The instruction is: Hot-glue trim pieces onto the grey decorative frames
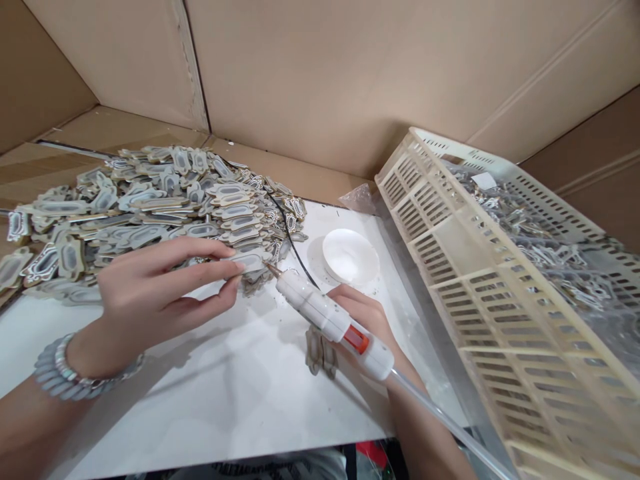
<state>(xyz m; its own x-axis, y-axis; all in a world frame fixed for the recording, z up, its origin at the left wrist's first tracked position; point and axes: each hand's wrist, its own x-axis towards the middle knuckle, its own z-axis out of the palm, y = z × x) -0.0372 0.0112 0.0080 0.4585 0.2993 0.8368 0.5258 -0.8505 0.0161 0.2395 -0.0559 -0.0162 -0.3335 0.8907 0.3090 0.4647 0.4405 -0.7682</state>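
Note:
Between the thumb and fingertips of my left hand (173,287) is a small grey plate (253,261) with a scalloped outline. My right hand (367,313) is wrapped round a white hot glue gun (320,308), mostly hidden behind its body. The gun's metal nozzle points up and left, at the right end of the plate; whether it touches cannot be made out. A clear glue stick (450,423) sticks out of its back end. Under the gun, a few similar plates (320,353) lie on the white table (215,400).
A large heap of such plates (150,200) covers the back left. Beyond the gun stands a small white bowl (350,257). At right, a cream slatted crate (470,287) holds bagged metal pieces. A black cable (295,247) crosses behind the gun. Cardboard walls (310,87) enclose the back.

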